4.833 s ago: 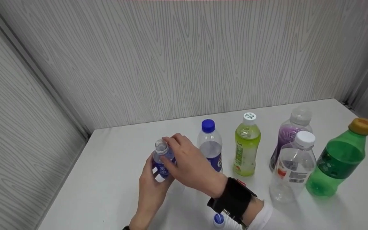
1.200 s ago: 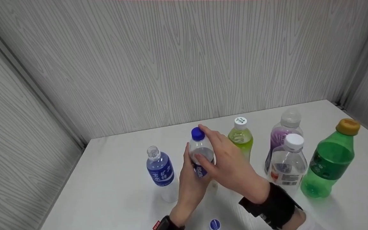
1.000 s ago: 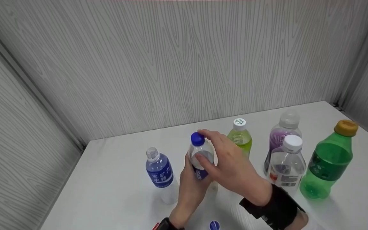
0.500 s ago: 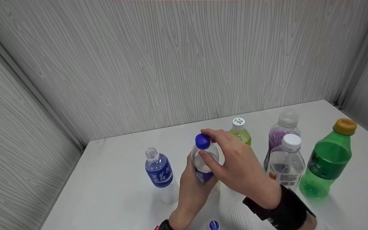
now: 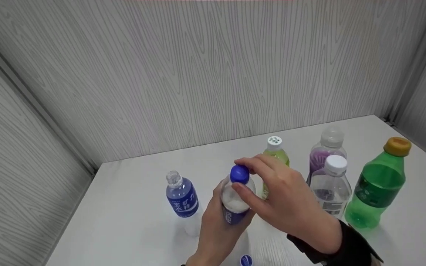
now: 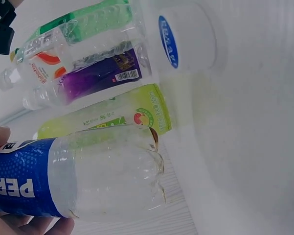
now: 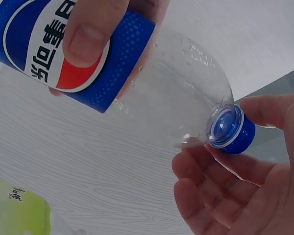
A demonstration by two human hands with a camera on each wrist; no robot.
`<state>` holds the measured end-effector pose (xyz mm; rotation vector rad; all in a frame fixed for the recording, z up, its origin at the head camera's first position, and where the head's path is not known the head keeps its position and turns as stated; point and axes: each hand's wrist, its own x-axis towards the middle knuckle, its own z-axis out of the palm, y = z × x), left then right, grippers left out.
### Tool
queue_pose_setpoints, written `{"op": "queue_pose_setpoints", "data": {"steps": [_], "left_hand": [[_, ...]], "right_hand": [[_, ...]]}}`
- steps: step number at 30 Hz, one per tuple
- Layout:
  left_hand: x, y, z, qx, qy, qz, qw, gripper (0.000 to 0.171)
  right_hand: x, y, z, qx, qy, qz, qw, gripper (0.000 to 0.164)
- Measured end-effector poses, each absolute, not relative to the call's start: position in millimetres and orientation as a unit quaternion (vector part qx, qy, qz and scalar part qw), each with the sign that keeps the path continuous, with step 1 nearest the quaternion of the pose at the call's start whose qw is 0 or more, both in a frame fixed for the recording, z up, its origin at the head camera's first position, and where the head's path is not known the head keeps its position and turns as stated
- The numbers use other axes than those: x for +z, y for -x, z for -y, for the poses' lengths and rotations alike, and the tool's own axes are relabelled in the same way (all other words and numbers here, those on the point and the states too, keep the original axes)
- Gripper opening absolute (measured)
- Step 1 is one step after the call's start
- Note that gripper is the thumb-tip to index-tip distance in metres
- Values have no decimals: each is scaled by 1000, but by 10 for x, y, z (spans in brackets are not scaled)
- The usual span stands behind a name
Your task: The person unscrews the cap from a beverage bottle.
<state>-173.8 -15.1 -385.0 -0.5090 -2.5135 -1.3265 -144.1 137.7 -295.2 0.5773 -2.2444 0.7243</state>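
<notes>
Beyond Pepsi bottle: table, grained wall

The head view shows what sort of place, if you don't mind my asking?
Possibly a booth-like workstation: a white table, wood-grain panels behind it and at both sides, and drink bottles standing on top.

Hands hold a bottle — blue cap on.

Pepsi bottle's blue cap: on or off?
On: the blue cap sits atop the Pepsi bottle in the head and right wrist views. Whether it has been loosened, I cannot tell.
</notes>
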Motion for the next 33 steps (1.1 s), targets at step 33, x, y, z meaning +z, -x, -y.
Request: {"op": "queue_pose_setpoints", "data": {"steps": [33], "left_hand": [[-3929, 1390, 462, -327, 239, 880, 248, 70]], "right_hand": [[-3167, 1328, -1498, 295, -262, 856, 334, 17]]}}
